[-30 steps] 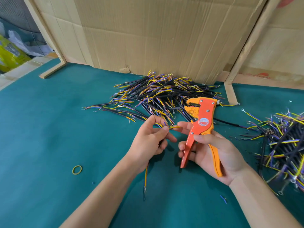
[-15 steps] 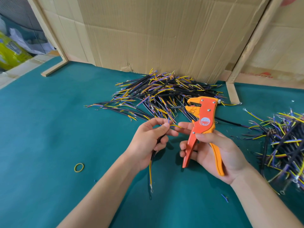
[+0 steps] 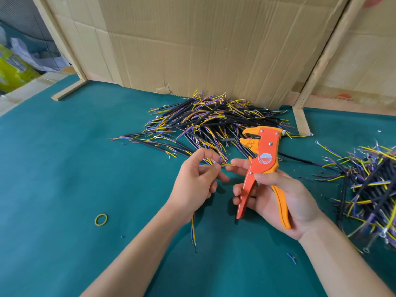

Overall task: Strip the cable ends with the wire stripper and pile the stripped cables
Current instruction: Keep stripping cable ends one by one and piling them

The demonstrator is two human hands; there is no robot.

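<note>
Cable (image 3: 216, 162) now fanned between left fingertips (image 3: 217, 167) — cores spread beside wire stripper (image 3: 260, 166) gripped by right hand (image 3: 276, 198) — ready to strip.

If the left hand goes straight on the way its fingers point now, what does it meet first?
The left hand, holding a cable, points right toward the right hand. It would probably first meet that hand's forefinger, just before the wire stripper. Depth is uncertain from this single view.
</note>
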